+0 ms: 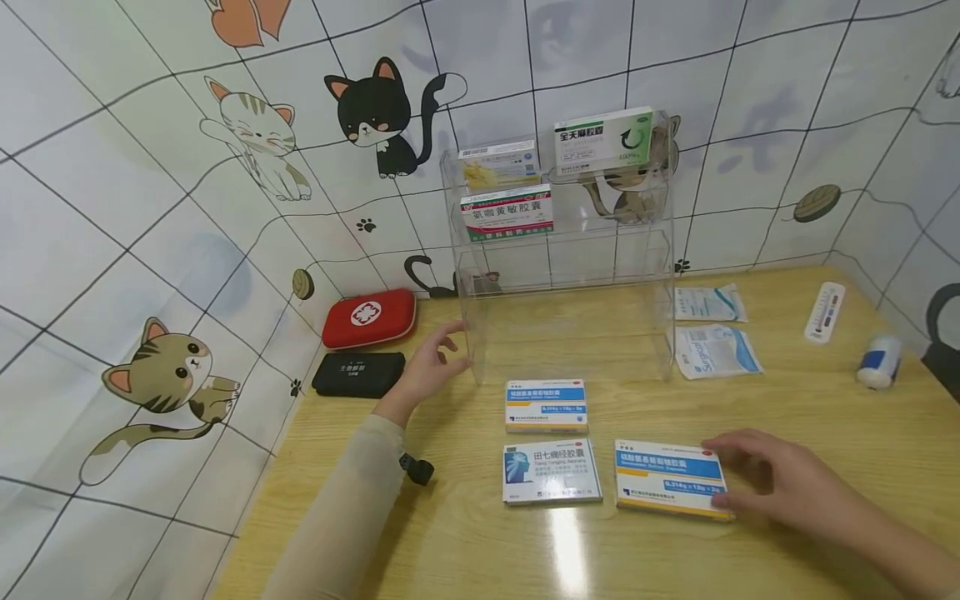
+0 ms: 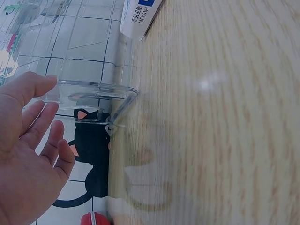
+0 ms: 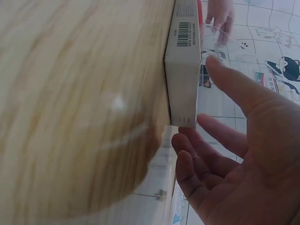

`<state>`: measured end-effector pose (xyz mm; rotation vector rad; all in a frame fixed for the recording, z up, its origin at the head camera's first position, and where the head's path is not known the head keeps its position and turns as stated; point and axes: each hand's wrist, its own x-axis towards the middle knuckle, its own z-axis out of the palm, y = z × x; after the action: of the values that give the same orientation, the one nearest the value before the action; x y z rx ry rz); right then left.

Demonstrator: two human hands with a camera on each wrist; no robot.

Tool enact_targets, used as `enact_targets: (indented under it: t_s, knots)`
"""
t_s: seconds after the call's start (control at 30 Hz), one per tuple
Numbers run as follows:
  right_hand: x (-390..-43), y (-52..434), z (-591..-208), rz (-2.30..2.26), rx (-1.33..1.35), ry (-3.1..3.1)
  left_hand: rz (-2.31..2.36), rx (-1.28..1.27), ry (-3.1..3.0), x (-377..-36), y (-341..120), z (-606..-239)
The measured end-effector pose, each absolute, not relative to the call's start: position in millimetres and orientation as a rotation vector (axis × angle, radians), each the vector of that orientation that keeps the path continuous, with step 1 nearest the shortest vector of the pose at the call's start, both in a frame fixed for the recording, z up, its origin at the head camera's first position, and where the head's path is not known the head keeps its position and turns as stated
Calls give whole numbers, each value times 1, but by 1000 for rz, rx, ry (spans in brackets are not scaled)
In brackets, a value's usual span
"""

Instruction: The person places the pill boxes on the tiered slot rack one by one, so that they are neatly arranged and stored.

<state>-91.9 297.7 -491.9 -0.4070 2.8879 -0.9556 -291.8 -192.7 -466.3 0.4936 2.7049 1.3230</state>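
Head view: our right hand [image 1: 780, 483] rests relaxed fingers on the blue box [image 1: 670, 478] near the tabletop's [image 1: 825, 400] front edge; left hand [image 1: 429, 367], fingers apart, steadies the clear rack [image 1: 570, 275].

The person is wearing a pale beige, close-fitting sleeve [image 1: 341, 508] reaching down to the left wrist, with a small black device [image 1: 417, 468] sitting beside it. The right forearm [image 1: 900, 542] is showing bare.
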Motion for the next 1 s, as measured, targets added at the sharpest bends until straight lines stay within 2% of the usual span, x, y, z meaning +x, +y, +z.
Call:
enact_targets:
  t_s: [0.37,0.67,0.8,1.0]
  knots:
    - [-90,296,-486,-951,-278,2817,1334,485,2691,-291,-193,-466]
    - [-93,293,-467,-1177,-183,2959,1338,455,2683,-289,-194,-466]
    - [-108,294,-460,-1360,-221,3069,1352,482,2685,-291,-193,-466]
    - [-150,293,-434,-1650,-202,3095,1340,510,2710,-291,-192,-465]
